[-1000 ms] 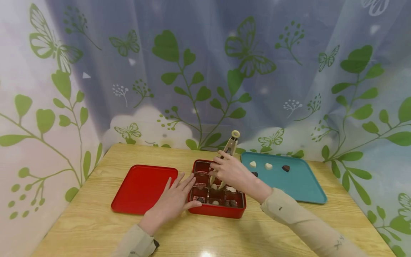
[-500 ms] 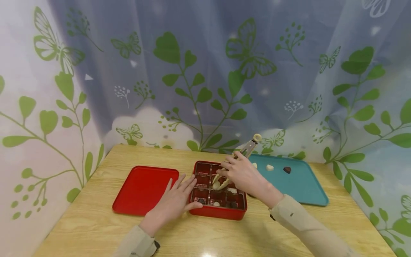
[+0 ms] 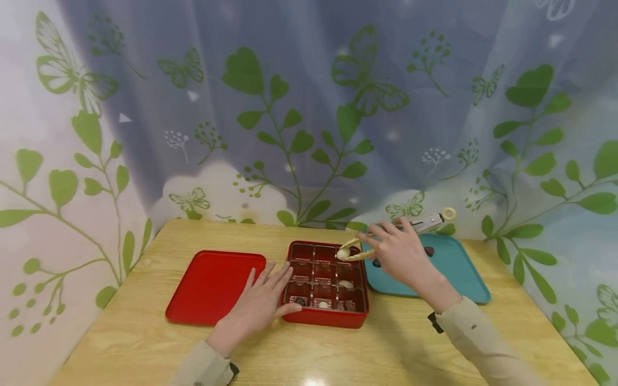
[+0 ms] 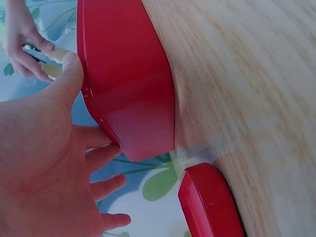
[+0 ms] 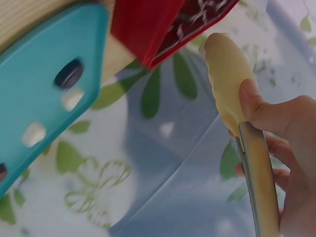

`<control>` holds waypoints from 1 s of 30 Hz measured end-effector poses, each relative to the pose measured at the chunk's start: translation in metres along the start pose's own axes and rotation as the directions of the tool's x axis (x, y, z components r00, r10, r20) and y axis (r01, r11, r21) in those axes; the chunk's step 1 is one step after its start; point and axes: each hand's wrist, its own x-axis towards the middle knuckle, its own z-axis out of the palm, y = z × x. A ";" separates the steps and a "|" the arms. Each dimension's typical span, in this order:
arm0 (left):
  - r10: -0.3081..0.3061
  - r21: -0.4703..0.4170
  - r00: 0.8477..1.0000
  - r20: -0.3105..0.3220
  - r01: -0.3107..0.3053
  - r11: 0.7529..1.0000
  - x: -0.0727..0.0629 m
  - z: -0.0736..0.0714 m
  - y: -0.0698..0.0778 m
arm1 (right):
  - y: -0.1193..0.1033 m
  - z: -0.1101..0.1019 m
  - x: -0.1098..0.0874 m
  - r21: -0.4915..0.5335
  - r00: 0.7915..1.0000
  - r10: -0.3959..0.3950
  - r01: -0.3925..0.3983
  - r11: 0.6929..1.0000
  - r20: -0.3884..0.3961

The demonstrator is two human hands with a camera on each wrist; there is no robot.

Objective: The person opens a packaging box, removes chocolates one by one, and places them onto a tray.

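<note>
My right hand grips a pair of tongs with cream tips and a metal handle. A whitish chocolate-like piece sits between the tips, over the back right compartment of the red box. In the right wrist view, thumb and fingers hold the tongs from both sides. My left hand rests at the box's left edge, fingers spread. Inside the box lie a dark piece front left, a white piece front middle, dark pieces front right and a white piece middle right.
A red lid lies left of the box. At the right is a teal tray, partly covered by the right arm. The right wrist view shows a dark round piece and white pieces on it. A patterned curtain hangs behind.
My right hand and the tongs have moved back and right, from the box's middle compartment to its back right one, carrying the white piece. The tongs now lean further right. My left hand has stayed put.
</note>
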 end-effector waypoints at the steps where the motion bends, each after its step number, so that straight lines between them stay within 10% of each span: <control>1: -0.002 -0.004 1.000 -0.001 0.002 1.000 0.000 0.000 0.000 | 0.005 0.000 -0.003 -0.005 1.000 0.020 -0.020 1.000 -0.002; 12: -0.004 -0.013 1.000 -0.004 0.004 1.000 0.000 0.000 0.001 | 0.055 0.021 -0.045 -0.069 0.966 0.227 -0.220 0.973 0.124; 21: 0.003 -0.013 1.000 -0.010 -0.003 1.000 0.001 0.000 0.001 | 0.065 0.036 -0.074 -0.090 0.845 0.343 -0.337 0.937 0.411; 30: 0.006 -0.018 1.000 -0.010 -0.006 1.000 0.001 0.000 0.001 | 0.069 0.053 -0.090 -0.058 0.809 0.350 -0.367 0.928 0.472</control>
